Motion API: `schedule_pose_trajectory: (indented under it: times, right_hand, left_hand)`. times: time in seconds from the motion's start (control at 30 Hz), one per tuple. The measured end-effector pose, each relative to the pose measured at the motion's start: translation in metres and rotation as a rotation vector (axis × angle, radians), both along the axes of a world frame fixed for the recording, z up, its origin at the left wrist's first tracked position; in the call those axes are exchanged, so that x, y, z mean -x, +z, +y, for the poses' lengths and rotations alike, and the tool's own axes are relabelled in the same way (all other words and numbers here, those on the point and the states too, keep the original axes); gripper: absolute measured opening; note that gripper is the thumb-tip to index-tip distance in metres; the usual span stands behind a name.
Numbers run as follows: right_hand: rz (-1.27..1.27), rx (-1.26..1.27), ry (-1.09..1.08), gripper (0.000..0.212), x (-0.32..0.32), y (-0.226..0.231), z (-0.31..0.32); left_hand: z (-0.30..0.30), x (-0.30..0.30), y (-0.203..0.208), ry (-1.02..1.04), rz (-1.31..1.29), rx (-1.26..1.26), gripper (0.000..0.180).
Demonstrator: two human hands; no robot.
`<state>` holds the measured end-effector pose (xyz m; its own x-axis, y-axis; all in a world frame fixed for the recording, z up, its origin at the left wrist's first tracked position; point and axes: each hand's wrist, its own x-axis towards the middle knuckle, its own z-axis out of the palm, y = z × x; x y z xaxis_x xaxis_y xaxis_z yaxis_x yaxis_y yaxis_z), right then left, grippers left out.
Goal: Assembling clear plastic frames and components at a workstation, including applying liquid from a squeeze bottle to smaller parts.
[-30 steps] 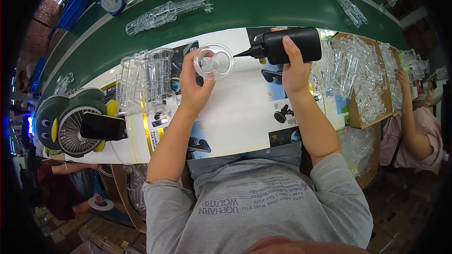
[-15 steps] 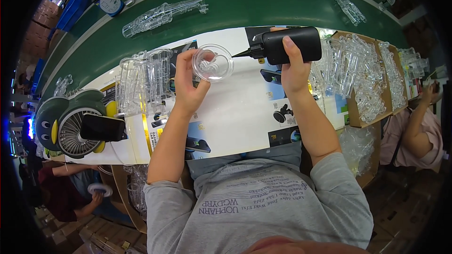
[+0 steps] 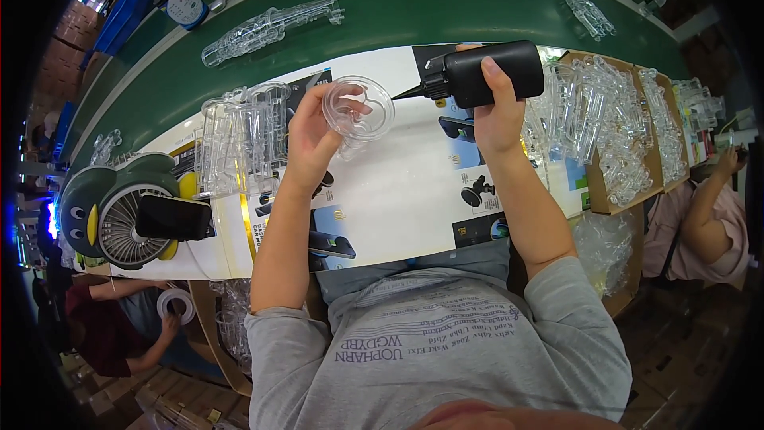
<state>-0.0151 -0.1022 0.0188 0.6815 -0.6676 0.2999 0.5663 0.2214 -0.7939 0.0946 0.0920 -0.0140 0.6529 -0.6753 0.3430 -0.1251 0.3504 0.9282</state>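
Note:
Between the thumb and fingers of my left hand [image 3: 313,129] is a clear round plastic part [image 3: 374,115] with a wide circular rim, held up over the white sheet. My right hand [image 3: 500,115] is wrapped round a black squeeze bottle [image 3: 505,73], tipped on its side. The bottle's thin pointed nozzle [image 3: 410,93] points left, its tip at the right edge of the round part's rim. Whether the tip touches the rim I cannot tell.
Clear plastic tubes [image 3: 239,143] are stacked left, and more fill cardboard boxes [image 3: 625,195] right. A penguin-shaped fan [image 3: 119,219] with a phone [image 3: 173,216] stands at the left edge. Clear parts [image 3: 270,29] lie on the green table [image 3: 446,1]. People sit at both sides.
My left hand has turned the round part a little and shifted slightly left. My right hand and the bottle have barely moved. The co-worker at the left has raised a white ring.

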Motion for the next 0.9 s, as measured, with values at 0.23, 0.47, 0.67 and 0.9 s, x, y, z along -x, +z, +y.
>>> schedule_pose_trajectory:
  times: [0.23,0.47,0.67,0.9]
  right_hand:
    - [0.053,0.010,0.042,0.027,0.002,-0.001,-0.004]
    - [0.112,-0.067,0.038,0.027,0.002,-0.002,-0.006]
    - [0.112,-0.088,0.071,0.027,0.002,0.001,-0.007]
    - [0.111,-0.098,0.096,0.025,0.003,0.001,-0.007]
  left_hand:
    - [0.006,-0.004,-0.002,-0.062,0.110,-0.041,0.048]
    - [0.007,-0.003,0.004,-0.087,0.192,-0.008,0.047]
    - [0.009,-0.007,0.004,-0.099,0.138,-0.021,0.047]
    - [0.012,-0.009,-0.001,-0.137,0.080,-0.084,0.046]
